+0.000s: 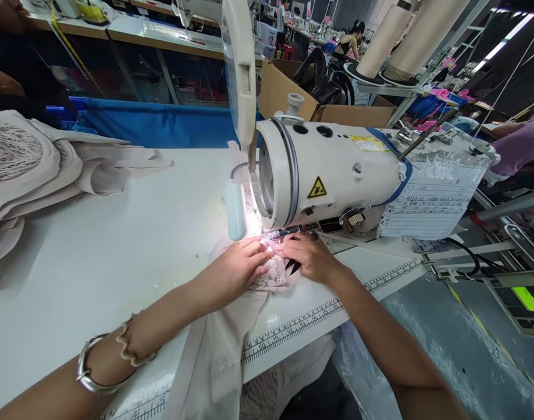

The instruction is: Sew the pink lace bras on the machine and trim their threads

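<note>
Pale pink lace fabric [273,277] lies under the head of a white sewing machine [332,169], lit brightly around the needle. My left hand [247,265] has its fingers closed on the fabric just left of the needle area. On the other side, my right hand [308,256] is closed, its fingertips touching the lace close to the needle. Dark pointed blades, apparently thread snips [293,266], stick out beneath that hand. Plain beige cloth [218,350] joined to the lace hangs over the table's front edge. The needle tip itself is hidden by fingers and glare.
Stacked beige lace-panelled garment pieces [26,157] lie on the left of the white table [131,245]. A light-blue lamp [235,213] stands beside the needle. Printed rulers [293,326] run along the front edge. Behind are a cardboard box [288,87] and thread cones [383,41].
</note>
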`<state>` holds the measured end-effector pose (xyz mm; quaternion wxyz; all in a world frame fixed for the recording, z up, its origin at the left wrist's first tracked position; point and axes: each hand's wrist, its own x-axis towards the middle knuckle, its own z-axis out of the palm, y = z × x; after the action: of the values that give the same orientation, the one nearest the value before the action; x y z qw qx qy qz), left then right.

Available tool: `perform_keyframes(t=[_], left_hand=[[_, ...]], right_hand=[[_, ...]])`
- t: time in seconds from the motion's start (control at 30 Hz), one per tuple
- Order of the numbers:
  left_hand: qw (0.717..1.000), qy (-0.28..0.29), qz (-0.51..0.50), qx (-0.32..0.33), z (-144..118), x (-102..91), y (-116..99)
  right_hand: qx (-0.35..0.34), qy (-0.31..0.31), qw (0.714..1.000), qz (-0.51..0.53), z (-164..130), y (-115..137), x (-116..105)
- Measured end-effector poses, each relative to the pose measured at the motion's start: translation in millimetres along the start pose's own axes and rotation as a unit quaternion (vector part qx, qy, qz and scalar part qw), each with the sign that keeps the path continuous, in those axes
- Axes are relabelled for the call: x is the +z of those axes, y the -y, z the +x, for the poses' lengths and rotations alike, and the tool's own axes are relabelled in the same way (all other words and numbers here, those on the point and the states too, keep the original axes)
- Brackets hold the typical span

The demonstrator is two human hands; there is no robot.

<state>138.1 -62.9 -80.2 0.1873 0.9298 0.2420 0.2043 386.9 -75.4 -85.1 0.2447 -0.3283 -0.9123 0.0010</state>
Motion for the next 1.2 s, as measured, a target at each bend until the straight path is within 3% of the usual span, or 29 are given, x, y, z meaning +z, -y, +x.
perform_keyframes(t=[0.2,0.33,0.47,0.7,1.03,1.2], left_hand=[[0.999,0.035,0.001,-0.042,1.6,-14.6,19.0],[0.998,-0.001,0.059,-0.009,0.0,-11.1,15.7],[0.993,0.003,0.107,0.051,-3.1,-7.4,10.6],[0.988,-0.010,0.144,0.047,-1.5,-14.3,10.4],[0.986,-0.014,0.151,0.066,-2.3,-8.1,8.9],[0.987,-0.036,0.147,0.055,1.0,-10.9,3.5]], right_hand=[[-0.011,-0.011,1.000,0.003,4.4,3.9,0.8],[-0.009,-0.012,1.000,0.000,5.3,4.6,0.6],[-0.009,-0.010,1.000,0.001,2.4,4.2,0.9],[-0.006,-0.011,1.000,0.015,0.9,4.0,2.6],[-0.016,-0.006,1.000,-0.002,2.0,5.4,3.9],[-0.019,-0.033,0.999,-0.001,2.7,4.9,4.7]])
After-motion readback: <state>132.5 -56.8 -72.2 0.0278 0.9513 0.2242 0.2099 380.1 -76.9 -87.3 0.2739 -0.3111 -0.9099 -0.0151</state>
